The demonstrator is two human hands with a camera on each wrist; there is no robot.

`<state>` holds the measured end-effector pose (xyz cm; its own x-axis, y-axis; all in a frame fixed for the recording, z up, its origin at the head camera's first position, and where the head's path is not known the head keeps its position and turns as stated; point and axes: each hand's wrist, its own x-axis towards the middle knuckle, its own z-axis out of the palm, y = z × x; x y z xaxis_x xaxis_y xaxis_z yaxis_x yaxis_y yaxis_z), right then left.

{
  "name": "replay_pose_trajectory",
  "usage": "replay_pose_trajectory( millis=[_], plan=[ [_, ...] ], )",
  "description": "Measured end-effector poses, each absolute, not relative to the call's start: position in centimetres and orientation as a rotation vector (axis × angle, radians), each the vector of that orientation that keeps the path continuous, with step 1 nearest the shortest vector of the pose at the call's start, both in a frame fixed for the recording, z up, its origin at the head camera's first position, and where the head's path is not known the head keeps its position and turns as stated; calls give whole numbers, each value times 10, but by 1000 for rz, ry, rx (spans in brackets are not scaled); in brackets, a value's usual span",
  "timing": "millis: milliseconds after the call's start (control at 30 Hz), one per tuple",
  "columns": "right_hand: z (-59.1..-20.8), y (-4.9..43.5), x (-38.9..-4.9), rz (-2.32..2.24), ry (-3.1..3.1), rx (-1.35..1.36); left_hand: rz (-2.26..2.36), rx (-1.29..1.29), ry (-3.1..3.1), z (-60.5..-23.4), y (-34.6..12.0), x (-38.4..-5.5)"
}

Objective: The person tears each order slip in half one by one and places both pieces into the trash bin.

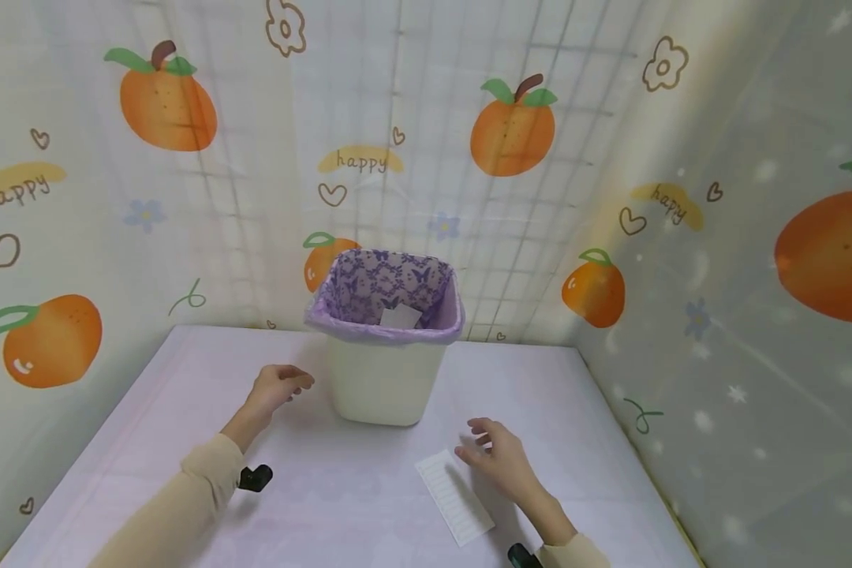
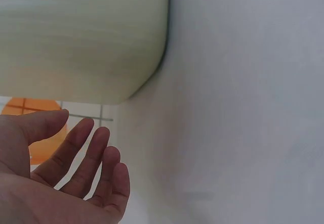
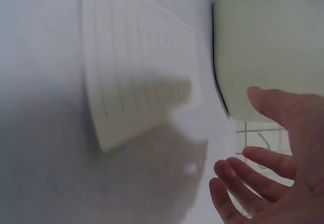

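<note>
A cream trash can [image 1: 386, 383] stands toward the back of the table, lined with a purple patterned bag [image 1: 390, 335] folded over its rim. Inside it a white piece of paper [image 1: 401, 317] shows. My left hand [image 1: 275, 389] is held to the left of the can, fingers loosely bent, with nothing in them; the left wrist view has it [image 2: 76, 168] just off the can's wall. Over the upper right edge of a lined paper sheet [image 1: 456, 497] hovers my right hand [image 1: 500, 461], fingers apart and holding nothing. The sheet lies flat on the table, the hand's shadow across it.
The table [image 1: 355, 505] has a pale lilac cover. Curtains [image 1: 426, 102] printed with oranges surround it at the back and both sides, close behind the can. A dark wrist device [image 1: 255, 478] sticks out below the left sleeve, another [image 1: 523, 556] by the right.
</note>
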<state>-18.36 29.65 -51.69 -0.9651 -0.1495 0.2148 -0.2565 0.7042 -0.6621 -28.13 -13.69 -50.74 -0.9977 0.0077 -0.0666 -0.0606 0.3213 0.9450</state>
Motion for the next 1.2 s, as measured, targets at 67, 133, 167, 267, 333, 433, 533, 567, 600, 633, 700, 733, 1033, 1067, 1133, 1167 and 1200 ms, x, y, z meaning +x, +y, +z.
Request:
replay_pose_trajectory(
  millis=[67,133,167,267,333,433,533,567,600,633,700,733,1033,1067,1133,1167,1200],
  plan=[
    [-521,294,-179,1104,-2774,311,1803,-50,2498,-513,-136,-278],
    [-524,292,-176,1085,-2786,302,1813,-50,2500,-518,-134,-276],
    [-525,291,-174,1071,-2800,306,1817,-50,2496,-520,-134,-275],
    [-530,289,-169,1031,-2823,305,1836,-45,2480,-529,-132,-270],
    [-533,288,-167,1001,-2826,307,1855,-44,2470,-536,-132,-268],
    [-537,286,-164,973,-2817,288,1874,-50,2483,-542,-129,-264],
    [-540,282,-162,938,-2817,259,1899,-61,2503,-544,-124,-261],
    [-542,281,-162,922,-2812,257,1909,-65,2503,-544,-122,-261],
    [-543,279,-162,905,-2810,251,1921,-63,2498,-544,-121,-259],
    [-544,278,-162,885,-2809,244,1929,-62,2496,-544,-119,-259],
    [-547,276,-162,857,-2808,244,1942,-68,2486,-545,-117,-257],
    [-547,275,-162,837,-2804,250,1947,-75,2484,-546,-115,-256],
    [-548,269,-163,872,-2829,271,1992,-84,2489,-551,-101,-251],
    [-547,268,-163,903,-2832,272,1993,-81,2489,-551,-99,-250],
    [-546,267,-163,951,-2830,293,1991,-67,2499,-552,-95,-248],
    [-546,266,-163,973,-2831,299,1984,-61,2513,-553,-92,-247],
    [-545,266,-164,994,-2832,303,1980,-51,2525,-554,-89,-246]
  ],
)
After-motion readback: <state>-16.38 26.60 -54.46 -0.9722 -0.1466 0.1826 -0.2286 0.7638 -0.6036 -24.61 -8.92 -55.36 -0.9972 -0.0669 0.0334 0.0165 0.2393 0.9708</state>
